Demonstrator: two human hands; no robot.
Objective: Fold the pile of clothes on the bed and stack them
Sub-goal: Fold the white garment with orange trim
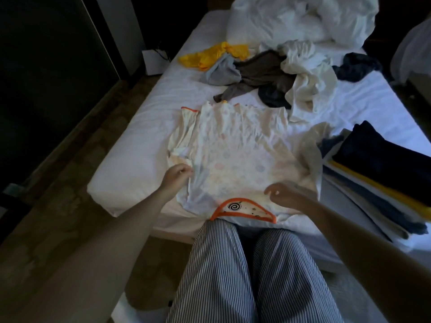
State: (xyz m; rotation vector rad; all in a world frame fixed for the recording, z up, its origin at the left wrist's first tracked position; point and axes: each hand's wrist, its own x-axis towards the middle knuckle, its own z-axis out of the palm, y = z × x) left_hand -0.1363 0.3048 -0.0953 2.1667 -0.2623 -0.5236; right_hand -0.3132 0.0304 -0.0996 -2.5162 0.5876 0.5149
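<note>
A pale, faintly dotted shirt (233, 150) lies spread on the bed (130, 164) in the middle of the frame. Its orange-trimmed neckline (242, 199) sits at the lower edge, nearest the person.

The left hand (176, 174) is at the shirt's left side, lower centre-left, and its grip pinches a ridge of fabric between curled fingers and thumb. The right hand (283, 194) is just right of the neckline with loosely bent fingers. It is blurred, so I cannot tell whether its grip has any cloth or only hovers over it.

The step in hand looks like flattening the shirt before the first fold. To do it well:
- Draw the pinched left side outward so the creases across the body pull flat.
- Straighten the bunched sleeve (186, 127) at the upper left.
- Bring both sides in by the same amount, so the folded piece matches the stack (377, 173) of folded clothes at the right edge.

The pile of clothes (263, 75) waiting to be folded lies in the upper centre, touching the shirt's far hem, so a fold away from the person needs some care.

No brand or lettering can be read. The only mark is a black spiral (233, 206) printed inside the neck.
</note>
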